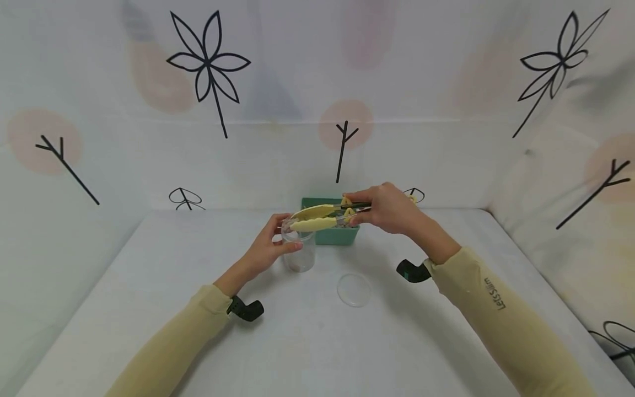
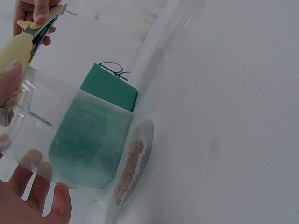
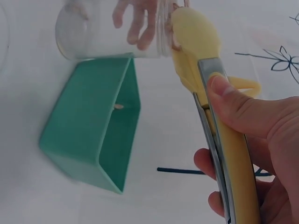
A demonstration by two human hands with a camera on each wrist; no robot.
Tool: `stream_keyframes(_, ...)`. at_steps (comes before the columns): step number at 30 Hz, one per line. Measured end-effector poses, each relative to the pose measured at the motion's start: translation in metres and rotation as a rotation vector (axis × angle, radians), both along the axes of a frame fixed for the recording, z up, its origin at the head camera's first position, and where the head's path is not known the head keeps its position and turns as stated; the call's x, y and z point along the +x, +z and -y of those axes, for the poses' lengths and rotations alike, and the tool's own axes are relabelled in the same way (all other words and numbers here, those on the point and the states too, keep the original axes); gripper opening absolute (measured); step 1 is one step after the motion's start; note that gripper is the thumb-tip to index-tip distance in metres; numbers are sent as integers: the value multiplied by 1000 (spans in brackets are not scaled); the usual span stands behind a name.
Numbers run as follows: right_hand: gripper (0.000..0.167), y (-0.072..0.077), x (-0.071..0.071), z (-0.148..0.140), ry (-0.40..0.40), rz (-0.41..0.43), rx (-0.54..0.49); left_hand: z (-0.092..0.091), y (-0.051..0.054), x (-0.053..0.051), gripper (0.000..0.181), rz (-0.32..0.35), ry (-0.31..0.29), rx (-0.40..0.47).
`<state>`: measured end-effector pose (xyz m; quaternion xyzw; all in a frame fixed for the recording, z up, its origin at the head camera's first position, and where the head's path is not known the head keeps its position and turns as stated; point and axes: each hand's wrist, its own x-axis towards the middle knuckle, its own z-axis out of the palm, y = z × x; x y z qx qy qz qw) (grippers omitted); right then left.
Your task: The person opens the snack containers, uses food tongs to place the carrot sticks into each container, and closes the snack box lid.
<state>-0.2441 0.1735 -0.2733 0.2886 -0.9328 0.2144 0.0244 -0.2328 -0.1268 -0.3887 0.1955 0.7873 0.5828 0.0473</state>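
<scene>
One clear jar (image 1: 301, 261), beside the green box (image 1: 337, 237), is clasped by the left grip (image 1: 271, 243), I'd guess for steadiness. The right grip (image 1: 389, 209) holds yellow tongs (image 1: 313, 224) at the jar's mouth, likely for extra reach.

One each: tongs (image 1: 312, 224), jar (image 1: 301, 258), box (image 1: 337, 237), lid (image 1: 354, 290)

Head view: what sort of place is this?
Probably a makeshift recording booth: a white table, a flower-patterned backdrop on three sides, and a black camera at each wrist.
</scene>
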Motion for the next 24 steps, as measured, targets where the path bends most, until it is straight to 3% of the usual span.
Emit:
stream_keyframes(15, 64, 2, 0, 0, -34, 7, 42, -2, 0, -1, 68, 16, -6, 17)
stream_keyframes(24, 71, -8, -8, -15, -44, 43, -69, 1, -1, 0, 70, 19, -1, -8)
